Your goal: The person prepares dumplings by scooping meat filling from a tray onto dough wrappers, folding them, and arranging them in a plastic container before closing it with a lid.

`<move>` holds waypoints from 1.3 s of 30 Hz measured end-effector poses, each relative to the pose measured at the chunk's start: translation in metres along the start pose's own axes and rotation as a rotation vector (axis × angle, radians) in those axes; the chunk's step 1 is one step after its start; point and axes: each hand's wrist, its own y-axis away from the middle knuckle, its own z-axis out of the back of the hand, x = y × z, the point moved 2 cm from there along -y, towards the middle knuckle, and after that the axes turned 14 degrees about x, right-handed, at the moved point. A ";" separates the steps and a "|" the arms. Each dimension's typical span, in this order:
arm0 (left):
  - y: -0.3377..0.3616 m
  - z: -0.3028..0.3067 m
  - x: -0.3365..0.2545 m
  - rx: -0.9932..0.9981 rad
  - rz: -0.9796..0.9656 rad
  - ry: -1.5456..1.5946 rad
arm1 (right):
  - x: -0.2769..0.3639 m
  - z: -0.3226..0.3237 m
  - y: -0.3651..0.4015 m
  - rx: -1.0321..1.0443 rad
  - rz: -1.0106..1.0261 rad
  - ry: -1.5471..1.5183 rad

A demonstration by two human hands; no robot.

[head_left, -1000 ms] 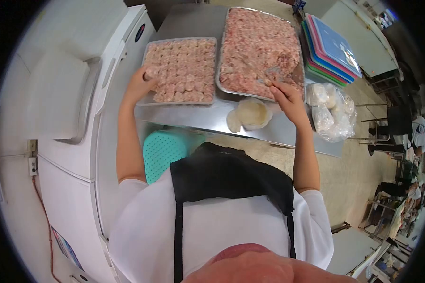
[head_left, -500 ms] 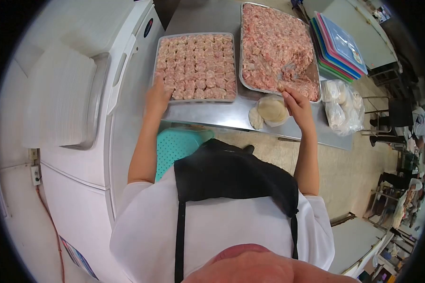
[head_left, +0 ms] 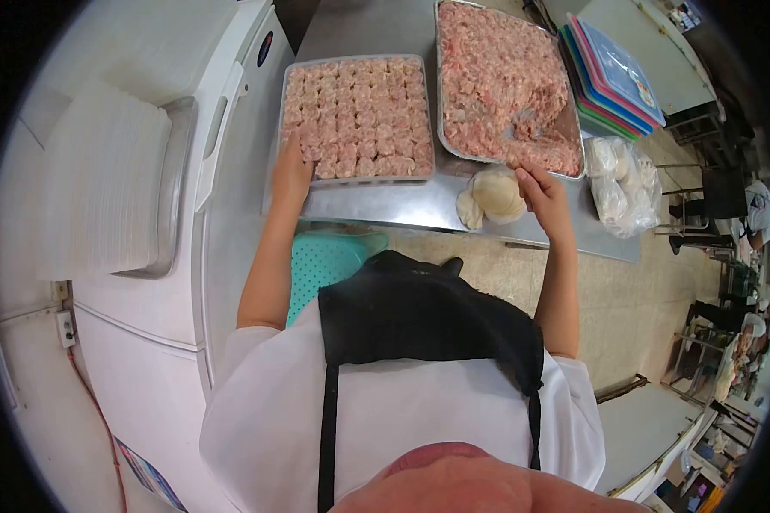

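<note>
My left hand (head_left: 290,178) is at the front left corner of a shallow tray (head_left: 359,181) filled with rows of open-topped meat dumplings (head_left: 359,115). Its fingers are curled, and what they hold, if anything, is hidden. At the front rim of a deep metal pan (head_left: 439,103) of ground meat (head_left: 505,77), my right hand (head_left: 539,195) is closed in a pinch. Whatever is between those fingertips is too small to make out. Just left of this hand, round dumpling wrappers (head_left: 494,197) lie in a pile on the metal table (head_left: 376,208).
A bag of pale packets (head_left: 620,188) sits at the table's right end. Behind it are stacked coloured lids (head_left: 616,73). A white freezer (head_left: 145,316) stands close on my left, and a turquoise perforated basket (head_left: 321,265) is below the table edge. People sit farther right.
The view has shifted slightly. Both hands stay near the same places, the left by the dumpling tray's corner and the right at the meat pan's rim.
</note>
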 end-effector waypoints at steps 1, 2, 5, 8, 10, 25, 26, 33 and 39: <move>-0.002 -0.002 0.001 -0.029 0.000 -0.009 | 0.001 -0.001 0.000 -0.001 0.020 -0.004; -0.002 -0.004 0.002 -0.059 0.002 -0.018 | 0.004 -0.002 0.000 -0.001 0.041 -0.008; -0.003 -0.009 0.016 0.046 -0.058 0.023 | 0.005 0.005 -0.005 0.050 0.090 0.010; 0.004 -0.005 0.030 0.103 -0.116 0.157 | 0.006 0.012 -0.012 0.068 0.102 0.024; 0.013 0.027 0.007 0.197 0.092 0.066 | 0.007 0.019 -0.015 0.066 0.107 0.029; 0.016 0.033 -0.035 0.051 0.362 -0.196 | -0.015 0.122 -0.028 0.132 0.099 0.082; 0.013 0.025 -0.027 0.056 0.362 -0.216 | -0.016 0.129 -0.030 0.149 0.075 0.070; -0.011 0.002 -0.028 0.038 0.359 -0.327 | -0.024 0.184 -0.069 0.185 0.231 0.712; 0.004 -0.029 -0.239 0.190 -0.032 0.281 | -0.035 0.222 -0.123 0.075 0.276 1.358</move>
